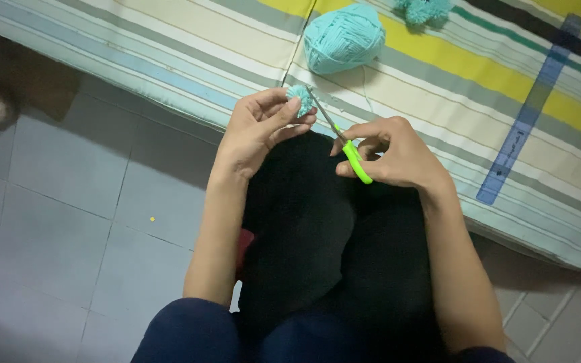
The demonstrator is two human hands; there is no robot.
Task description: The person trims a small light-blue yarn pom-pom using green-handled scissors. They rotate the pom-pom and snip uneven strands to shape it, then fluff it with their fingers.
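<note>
Dim, soft indoor light, brighter toward the top; lap in deep shadow, slightly grainy.

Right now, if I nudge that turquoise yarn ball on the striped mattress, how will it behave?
The yarn ball looks soft and light, so it would probably squash rather than resist. Its rounded shape may roll a little, though the striped mattress likely damps that. A loose strand could trail.

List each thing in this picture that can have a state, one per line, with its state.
left hand: pinching the small pompom
small pompom: held, scissor tips at it
right hand: gripping the scissors
scissors: green handles, blades toward the pompom
yarn ball: wound, resting on the striped mattress
blue ruler: lying flat
</note>
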